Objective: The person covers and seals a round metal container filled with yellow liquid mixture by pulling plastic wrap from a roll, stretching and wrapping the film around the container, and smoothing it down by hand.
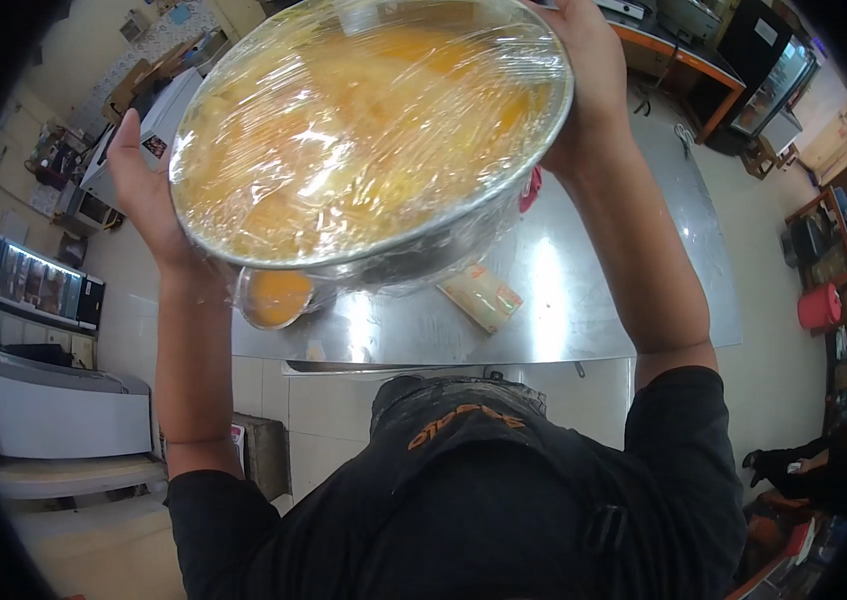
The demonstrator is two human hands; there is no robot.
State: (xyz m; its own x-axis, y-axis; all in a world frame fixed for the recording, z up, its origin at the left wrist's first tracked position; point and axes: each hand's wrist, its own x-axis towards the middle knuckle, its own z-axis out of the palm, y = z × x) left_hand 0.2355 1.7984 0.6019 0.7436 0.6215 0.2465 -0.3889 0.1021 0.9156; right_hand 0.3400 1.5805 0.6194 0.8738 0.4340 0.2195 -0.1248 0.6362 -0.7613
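A large metal bowl (414, 262), covered in clear plastic wrap (324, 170), is lifted high in front of me and tilted toward the camera. Yellow-orange food shows through the shiny film. On its left side, my left hand (147, 195) supports it with the thumb raised off the rim; its other fingers are hidden behind the bowl. At the right rim, my right hand (592, 85) grips the bowl, its fingertips mostly out of sight. Below, on the steel table (584, 300), are a small metal bowl (279, 298) of orange liquid and a flat printed packet (482, 298).
A red object (531, 188) is partly hidden behind the large bowl. Lit display fridges (39, 285) and a white chest appliance (64, 410) stand at left. Shelving with a red bucket (820, 306) lines the right side. Another person in dark clothes (824, 472) is at lower right.
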